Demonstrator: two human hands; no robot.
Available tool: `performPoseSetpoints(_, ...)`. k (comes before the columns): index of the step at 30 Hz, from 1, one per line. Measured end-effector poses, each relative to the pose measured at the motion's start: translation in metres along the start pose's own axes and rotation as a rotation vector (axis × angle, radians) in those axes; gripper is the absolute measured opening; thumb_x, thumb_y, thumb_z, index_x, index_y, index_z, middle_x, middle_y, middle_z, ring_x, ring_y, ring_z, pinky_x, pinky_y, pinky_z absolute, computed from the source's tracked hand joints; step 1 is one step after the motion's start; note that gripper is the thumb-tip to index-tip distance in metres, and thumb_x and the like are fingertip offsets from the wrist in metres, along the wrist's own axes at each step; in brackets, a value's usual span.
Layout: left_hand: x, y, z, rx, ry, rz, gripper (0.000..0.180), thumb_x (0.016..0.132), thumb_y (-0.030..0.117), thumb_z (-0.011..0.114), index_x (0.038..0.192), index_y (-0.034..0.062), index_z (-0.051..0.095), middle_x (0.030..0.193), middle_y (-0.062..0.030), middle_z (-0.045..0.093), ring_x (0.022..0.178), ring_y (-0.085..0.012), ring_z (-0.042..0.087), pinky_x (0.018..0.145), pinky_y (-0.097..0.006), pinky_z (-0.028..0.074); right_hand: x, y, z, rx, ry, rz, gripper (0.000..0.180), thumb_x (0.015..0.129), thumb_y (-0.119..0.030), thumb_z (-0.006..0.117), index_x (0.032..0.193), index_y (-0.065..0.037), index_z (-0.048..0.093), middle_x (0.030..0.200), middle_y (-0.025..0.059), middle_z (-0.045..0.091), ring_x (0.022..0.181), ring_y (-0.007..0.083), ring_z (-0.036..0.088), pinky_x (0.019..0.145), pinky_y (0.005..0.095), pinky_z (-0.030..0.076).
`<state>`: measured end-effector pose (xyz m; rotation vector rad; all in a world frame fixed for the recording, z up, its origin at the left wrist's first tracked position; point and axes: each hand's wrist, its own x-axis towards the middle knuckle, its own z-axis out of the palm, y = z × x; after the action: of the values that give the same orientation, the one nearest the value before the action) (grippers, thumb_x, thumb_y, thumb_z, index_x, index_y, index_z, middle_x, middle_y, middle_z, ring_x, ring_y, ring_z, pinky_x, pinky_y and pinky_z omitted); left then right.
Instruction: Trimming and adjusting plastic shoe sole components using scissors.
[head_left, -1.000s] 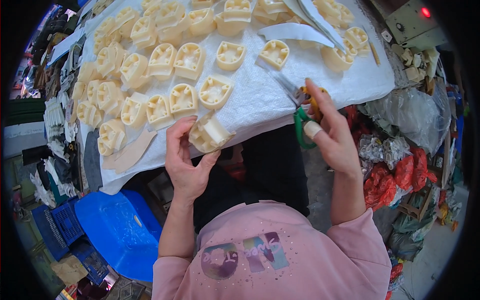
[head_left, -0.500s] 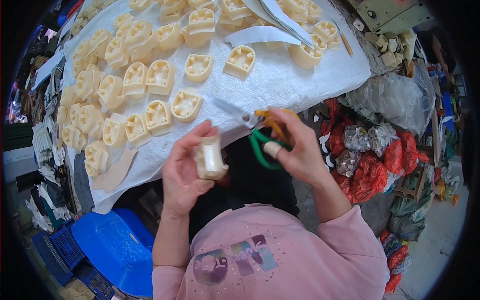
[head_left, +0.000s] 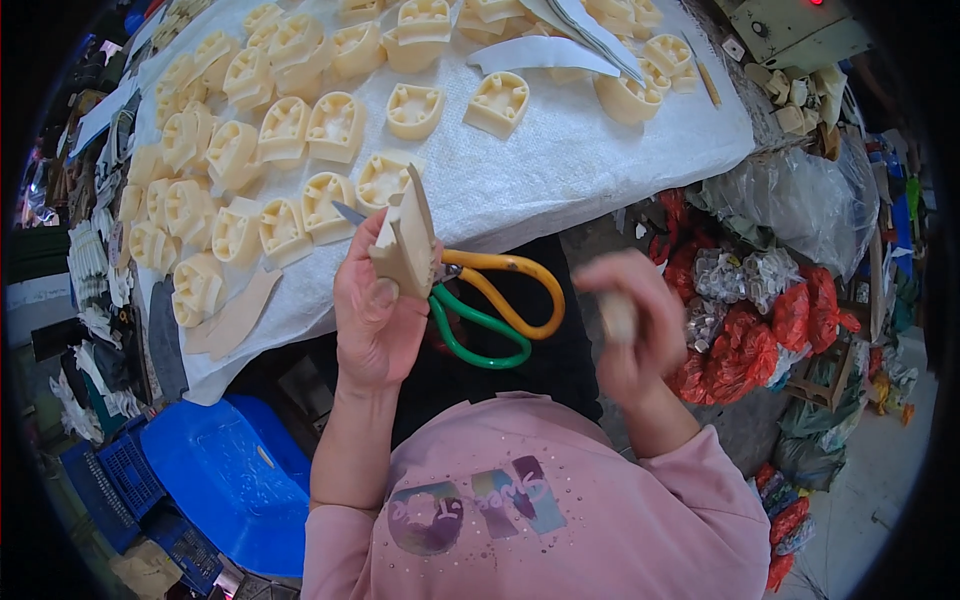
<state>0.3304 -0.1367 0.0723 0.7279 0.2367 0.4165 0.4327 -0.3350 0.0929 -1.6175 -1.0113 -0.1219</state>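
Raised over the table's near edge, my left hand (head_left: 370, 330) grips a cream shoe heel (head_left: 402, 250) with a beige covering that has a notched edge and a strip standing up at the top. The same hand also holds a pair of scissors (head_left: 500, 300), with one orange and one green handle. Their blade tip shows left of the hand, and the rest of the blades is hidden behind the heel. Off to the right, my right hand (head_left: 645, 315) is blurred, its fingers bent but apart, with nothing visible in it. A pale wrap covers its thumb.
Several hollow cream heels (head_left: 335, 128) cover the white cloth (head_left: 560, 170) on the table. White sheet strips (head_left: 540, 57) and a wooden-handled tool (head_left: 708, 82) lie at the back right. A blue tub (head_left: 225, 470) stands lower left; red plastic bags (head_left: 740, 355) sit on the right.
The scissors have passed from my right hand into my left, beside the heel. My right hand has moved away to the right. The heel is turned and raised slightly.
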Motion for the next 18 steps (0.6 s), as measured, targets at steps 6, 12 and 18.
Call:
performPoseSetpoints(6,-0.006,-0.001,0.001,0.115,-0.177,-0.056,0.080,0.076,0.042,0.073,0.133,-0.0013,0.037,0.117,-0.0101,0.047,0.098,-0.0210,0.046,0.086,-0.037,0.040,-0.022,0.022,0.027,1.480,-0.609,1.064,0.049,0.088,-0.020,0.064,0.129,-0.003,0.043,0.106,0.0142,0.060,0.081,0.0204,0.064,0.075,0.0312,0.053)
performPoseSetpoints(12,-0.011,0.007,0.001,0.173,-0.071,0.039,0.077,0.072,0.033,0.079,0.128,-0.0016,0.039,0.121,-0.0122,0.048,0.109,-0.0227,0.048,0.096,-0.037,0.043,-0.022,0.015,0.040,1.224,-0.564,1.009,0.072,0.080,-0.009,0.070,0.140,-0.009,0.031,0.094,0.0086,0.057,0.067,0.0134,0.056,0.061,0.0260,0.048)
performPoseSetpoints(18,-0.020,0.031,-0.018,0.659,-0.059,0.152,0.069,0.073,0.013,0.078,0.128,-0.0021,0.040,0.123,-0.0102,0.047,0.119,-0.0207,0.045,0.099,-0.035,0.040,-0.026,0.012,0.000,0.589,-0.377,0.830,0.066,0.077,-0.020,0.073,0.133,-0.008,0.040,0.086,0.0038,0.051,0.071,0.0113,0.050,0.063,0.0249,0.041)
